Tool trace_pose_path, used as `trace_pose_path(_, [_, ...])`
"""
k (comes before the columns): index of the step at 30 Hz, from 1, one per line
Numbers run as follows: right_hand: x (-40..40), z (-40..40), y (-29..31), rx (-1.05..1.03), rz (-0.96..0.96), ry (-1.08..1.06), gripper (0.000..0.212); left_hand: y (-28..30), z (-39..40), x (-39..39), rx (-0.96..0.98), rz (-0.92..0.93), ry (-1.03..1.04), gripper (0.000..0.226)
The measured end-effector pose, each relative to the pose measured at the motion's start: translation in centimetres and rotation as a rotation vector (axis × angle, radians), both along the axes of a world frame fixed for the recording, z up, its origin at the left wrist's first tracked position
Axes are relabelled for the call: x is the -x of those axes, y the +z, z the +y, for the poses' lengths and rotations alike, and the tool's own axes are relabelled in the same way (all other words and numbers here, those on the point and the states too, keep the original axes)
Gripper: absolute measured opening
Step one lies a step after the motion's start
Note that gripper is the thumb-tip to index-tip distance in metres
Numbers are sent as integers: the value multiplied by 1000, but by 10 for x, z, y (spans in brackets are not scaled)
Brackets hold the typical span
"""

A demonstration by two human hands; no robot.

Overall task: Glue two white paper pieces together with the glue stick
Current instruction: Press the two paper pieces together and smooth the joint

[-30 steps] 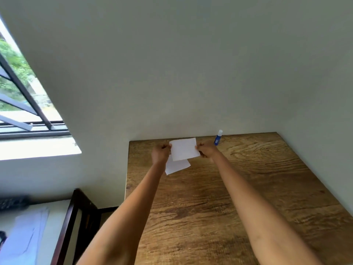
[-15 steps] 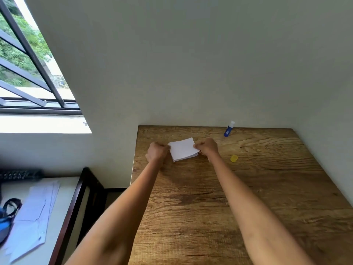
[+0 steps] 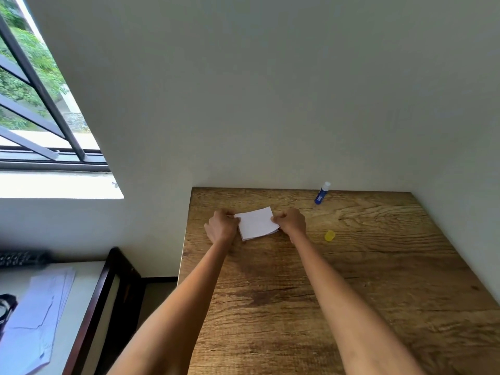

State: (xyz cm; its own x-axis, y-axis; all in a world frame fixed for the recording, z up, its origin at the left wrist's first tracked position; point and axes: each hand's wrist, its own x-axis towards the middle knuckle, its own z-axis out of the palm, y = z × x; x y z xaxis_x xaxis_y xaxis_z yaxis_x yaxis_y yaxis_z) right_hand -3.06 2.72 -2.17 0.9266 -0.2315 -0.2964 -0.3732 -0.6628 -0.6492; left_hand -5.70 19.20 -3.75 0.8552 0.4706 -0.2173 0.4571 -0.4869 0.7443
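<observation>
I'm pinching the paper (image 3: 257,223) with my left hand (image 3: 221,226) and right hand (image 3: 290,221), fingertips hidden; glue stick (image 3: 322,193) label unreadable; yellow cap (image 3: 329,235) lying nearby.

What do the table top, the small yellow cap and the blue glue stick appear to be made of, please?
Table top: wood or wood-look laminate, matte, with strong brown grain; which one is unclear. Yellow cap: likely plastic, slightly translucent and smooth. Glue stick: likely plastic, a glossy blue tube with a white tip.

The table (image 3: 378,280) is rough-grained, matt brown wood. The paper pieces (image 3: 257,223) are smooth, matt white. The glue stick (image 3: 322,194) near the far edge looks like glossy plastic.
</observation>
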Motion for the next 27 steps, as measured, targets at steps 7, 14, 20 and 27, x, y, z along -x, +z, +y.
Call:
trace_pose_path(7, [1, 1, -3, 14, -2, -17, 23, -5, -3, 1, -116, -22, -51, 30])
trace_pose_path(14, [2, 4, -4, 58, -4, -3, 26, -6, 0, 0, -133, -56, -50, 29])
trace_pose_path(20, [3, 8, -4, 102, -4, 14, 26, -6, 1, -1, -114, -70, -43, 24])
trace_pose_path(27, [4, 8, -6, -9, -69, 38, 27, -5, 7, -2, -77, -78, -55, 24])
